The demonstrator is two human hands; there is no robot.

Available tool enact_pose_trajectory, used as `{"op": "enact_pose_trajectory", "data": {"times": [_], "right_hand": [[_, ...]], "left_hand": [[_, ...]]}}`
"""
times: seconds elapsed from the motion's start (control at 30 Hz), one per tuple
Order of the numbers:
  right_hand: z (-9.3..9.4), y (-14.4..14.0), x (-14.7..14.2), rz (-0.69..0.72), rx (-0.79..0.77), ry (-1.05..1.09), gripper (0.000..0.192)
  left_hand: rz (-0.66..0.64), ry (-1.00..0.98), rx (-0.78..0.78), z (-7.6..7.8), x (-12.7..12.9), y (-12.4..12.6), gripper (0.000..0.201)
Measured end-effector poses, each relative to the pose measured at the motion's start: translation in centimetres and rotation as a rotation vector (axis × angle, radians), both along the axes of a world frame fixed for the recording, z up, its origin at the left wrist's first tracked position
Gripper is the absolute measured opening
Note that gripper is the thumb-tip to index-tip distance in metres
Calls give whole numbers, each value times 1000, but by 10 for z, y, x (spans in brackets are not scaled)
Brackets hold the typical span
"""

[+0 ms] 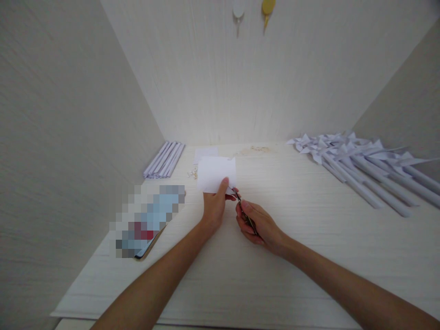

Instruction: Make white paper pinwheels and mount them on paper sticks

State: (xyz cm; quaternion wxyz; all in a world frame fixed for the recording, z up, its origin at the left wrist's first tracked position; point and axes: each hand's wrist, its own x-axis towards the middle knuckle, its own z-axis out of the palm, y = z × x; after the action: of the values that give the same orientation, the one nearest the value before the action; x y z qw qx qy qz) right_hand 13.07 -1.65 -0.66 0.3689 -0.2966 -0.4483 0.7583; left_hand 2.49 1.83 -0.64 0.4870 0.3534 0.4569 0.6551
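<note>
Head view shows both hands meeting near the middle of the bench [309, 238]; the left hand [213, 207] pinches a white paper sheet [216, 173] by its lower edge, thumb on top, and holds it lifted and tilted toward the camera; the right hand [258, 225] is closed around a slim dark tool [244, 213], tweezers or small scissors, I cannot tell which, whose tip touches the sheet's lower right corner just beside the left thumb.

At 11 o'clock from the hands lies a stack of rolled paper sticks [165, 159] against the left wall; at 9 o'clock, a phone [147, 220], its screen blurred out; at 12 o'clock, behind the sheet, a second paper piece [205, 153] and small pale scraps [256, 149]; at 2 o'clock, a heap of paper pinwheels [357, 165] on sticks; two hooks [252, 11] hang on the back wall at 12 o'clock.

Risks, as I judge them: the tool tip works very close to the left thumb, so a slip could nick it; the sheet is held at one edge only, so it may flex or twist under the tool and tear or crease off line; the tool's grip on the corner looks slight, so the paper could slide out.
</note>
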Motion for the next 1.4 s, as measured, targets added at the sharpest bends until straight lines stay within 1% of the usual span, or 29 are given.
{"op": "enact_pose_trajectory", "data": {"times": [0.23,0.37,0.5,0.97,1.13,1.23,1.33,1.4], "right_hand": [[0,0,-1,-16,-5,9,33],[0,1,-1,-26,-14,6,33],[-1,0,-2,-30,-23,6,33],[0,1,-3,-53,-10,-20,34],[-2,0,-3,-48,32,-37,34],[-2,1,-2,-123,93,16,34],[-1,6,2,-275,115,61,33],[-1,12,6,-373,123,45,32]], "left_hand": [[1,28,9,1,0,-1,22],[9,48,16,-2,0,0,22],[9,47,25,-4,0,1,21],[2,48,28,-4,0,-1,22],[65,15,11,1,-2,1,22],[60,6,15,3,-5,2,21],[-46,31,37,1,-4,1,20],[-132,68,40,-1,-2,-2,21]]}}
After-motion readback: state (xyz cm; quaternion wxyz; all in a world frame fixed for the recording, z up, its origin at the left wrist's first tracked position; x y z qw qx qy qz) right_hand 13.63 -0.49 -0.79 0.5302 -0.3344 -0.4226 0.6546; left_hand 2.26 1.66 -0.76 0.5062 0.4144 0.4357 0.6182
